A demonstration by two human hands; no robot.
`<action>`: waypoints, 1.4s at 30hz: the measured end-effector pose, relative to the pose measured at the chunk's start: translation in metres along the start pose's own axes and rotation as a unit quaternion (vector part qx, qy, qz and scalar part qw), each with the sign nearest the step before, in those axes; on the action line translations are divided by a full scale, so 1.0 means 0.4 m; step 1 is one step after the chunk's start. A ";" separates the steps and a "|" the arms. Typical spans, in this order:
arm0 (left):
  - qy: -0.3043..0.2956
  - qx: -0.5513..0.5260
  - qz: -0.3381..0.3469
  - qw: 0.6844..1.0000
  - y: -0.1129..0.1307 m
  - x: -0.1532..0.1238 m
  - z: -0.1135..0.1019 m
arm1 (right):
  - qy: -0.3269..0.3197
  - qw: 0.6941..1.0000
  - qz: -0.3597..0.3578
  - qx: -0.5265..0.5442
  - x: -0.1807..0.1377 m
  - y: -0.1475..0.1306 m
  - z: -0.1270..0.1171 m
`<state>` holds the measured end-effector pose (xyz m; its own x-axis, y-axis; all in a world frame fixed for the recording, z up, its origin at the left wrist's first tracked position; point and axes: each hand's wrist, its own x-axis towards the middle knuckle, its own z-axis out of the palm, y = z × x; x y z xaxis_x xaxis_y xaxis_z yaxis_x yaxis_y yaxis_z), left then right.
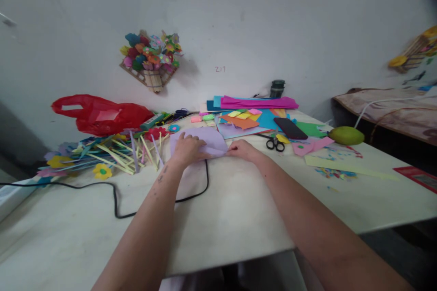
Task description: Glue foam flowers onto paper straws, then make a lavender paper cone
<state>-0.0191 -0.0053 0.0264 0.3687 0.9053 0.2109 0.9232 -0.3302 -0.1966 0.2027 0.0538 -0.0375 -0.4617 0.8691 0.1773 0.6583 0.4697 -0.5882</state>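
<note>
A sheet of light purple paper (212,138) lies on the table in front of me, its near edge folded or lifted. My left hand (189,149) rests on the sheet with its fingers spread, pressing on it. At the sheet's right corner, my right hand (243,150) is closed in a pinch on the paper's edge. Just below the sheet runs a black cable (207,177), partly hidden by my left arm. Scissors with black handles (275,144) lie to the right of my right hand.
Left of the paper are flat paper stems (118,157), paper flowers (102,171) and a red plastic bag (99,116). Coloured sheets (259,103), a dark phone (290,128), a green mango-like fruit (347,135) and paper scraps (336,173) lie right. A flower decoration (152,61) hangs on the wall.
</note>
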 end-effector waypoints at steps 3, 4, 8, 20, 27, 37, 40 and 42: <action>-0.007 0.000 0.005 1.000 -0.003 0.002 -0.001 | -0.003 1.000 0.006 0.019 0.002 0.007 0.003; -0.012 0.001 0.007 1.000 -0.003 0.002 -0.001 | -0.004 1.000 0.006 0.025 0.002 0.008 0.004; -0.032 -0.005 0.000 0.999 -0.004 0.006 -0.001 | -0.013 0.999 0.002 0.045 0.001 0.008 0.002; -0.045 -0.012 0.007 0.999 -0.008 0.024 0.009 | -0.022 0.999 0.020 0.046 0.000 0.001 0.002; -0.026 0.022 0.034 0.999 0.013 0.045 0.018 | -0.027 0.999 0.020 0.021 -0.002 -0.016 0.000; 0.036 0.022 0.037 0.998 0.027 0.059 0.061 | -0.024 0.990 0.012 -0.138 -0.020 -0.074 -0.025; 0.043 0.019 0.028 0.998 0.031 0.060 0.066 | -0.027 0.979 0.005 -0.201 -0.025 -0.095 -0.028; 0.049 0.020 0.029 0.998 0.031 0.061 0.070 | -0.032 0.974 0.007 -0.222 -0.025 -0.102 -0.026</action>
<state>-0.0016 0.0201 0.0023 0.4317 0.8539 0.2906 0.8958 -0.3681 -0.2491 0.1865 0.0276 -0.0071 -0.4779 0.8709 0.1146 0.8505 0.4914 -0.1878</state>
